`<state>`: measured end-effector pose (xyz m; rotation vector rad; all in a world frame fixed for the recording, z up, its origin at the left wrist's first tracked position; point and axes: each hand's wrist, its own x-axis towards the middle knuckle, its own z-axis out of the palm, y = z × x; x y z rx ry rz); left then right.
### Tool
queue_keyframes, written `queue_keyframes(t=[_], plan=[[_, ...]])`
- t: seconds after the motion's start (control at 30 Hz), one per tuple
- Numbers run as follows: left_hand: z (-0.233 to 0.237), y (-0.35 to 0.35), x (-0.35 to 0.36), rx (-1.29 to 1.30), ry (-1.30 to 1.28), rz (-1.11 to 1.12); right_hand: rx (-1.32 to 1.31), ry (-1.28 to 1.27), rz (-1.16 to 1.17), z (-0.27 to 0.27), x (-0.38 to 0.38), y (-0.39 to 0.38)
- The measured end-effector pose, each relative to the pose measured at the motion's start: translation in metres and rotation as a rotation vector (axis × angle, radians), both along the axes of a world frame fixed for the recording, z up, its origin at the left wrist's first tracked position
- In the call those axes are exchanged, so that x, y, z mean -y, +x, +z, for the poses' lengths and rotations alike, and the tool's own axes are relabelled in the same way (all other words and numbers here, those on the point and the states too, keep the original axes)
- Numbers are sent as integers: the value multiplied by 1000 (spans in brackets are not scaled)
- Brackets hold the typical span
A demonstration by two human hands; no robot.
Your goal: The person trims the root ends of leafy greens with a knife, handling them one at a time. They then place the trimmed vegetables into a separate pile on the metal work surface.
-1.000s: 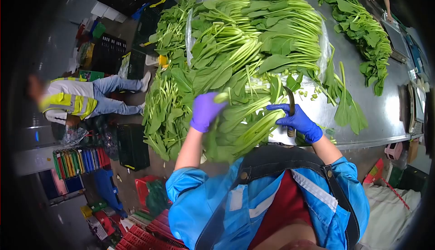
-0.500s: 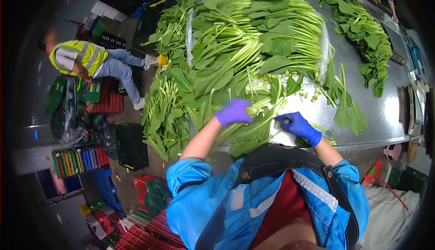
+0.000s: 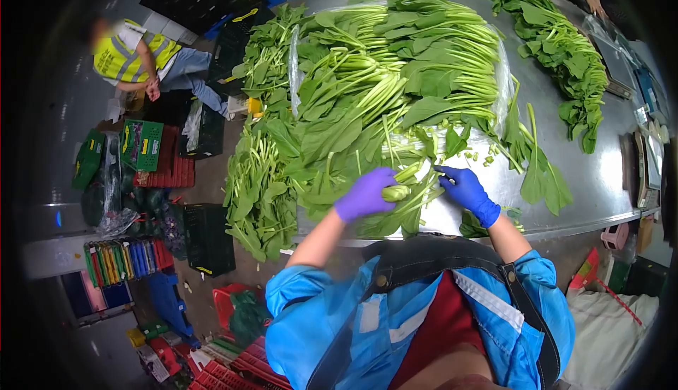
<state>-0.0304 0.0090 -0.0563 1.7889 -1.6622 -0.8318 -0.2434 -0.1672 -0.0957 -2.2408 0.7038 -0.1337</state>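
Note:
Near the front of the metal table my left hand (image 3: 366, 194), in a purple glove, is closed around a bunch of leafy greens (image 3: 397, 192), its pale stems pointing right. My right hand (image 3: 466, 193), in a blue glove, is just right of those stems with its fingers drawn together; whatever is between its fingertips is too small to make out. Behind both hands lies a large pile of greens (image 3: 431, 58) on clear plastic. Cut stem pieces (image 3: 487, 151) are scattered behind my right hand.
More greens (image 3: 561, 58) lie along the right of the metal table (image 3: 607, 171), and others (image 3: 258, 185) at its left edge. A person in a yellow vest (image 3: 134, 54) stands at the left near crates (image 3: 141, 146). Another person's hands (image 3: 595, 3) show at the top right.
My left hand has moved slightly down with the greens, whose pale stem ends now show more clearly. My right hand has risen slightly. The person in the vest has shifted position.

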Motion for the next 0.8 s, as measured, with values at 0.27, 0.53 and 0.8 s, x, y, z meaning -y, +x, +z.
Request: queue_keyframes(t=[0.27, 0.53, 0.8], plan=[[41, 5, -14, -339, 51, -102, 256, 110, 167, 26, -18, 38], [36, -3, -6, -179, -36, -46, 225, 737, 67, 67, -16, 35], [71, 20, -16, 58, 118, 265, -2, -9, 18, 17, 9, 22]])
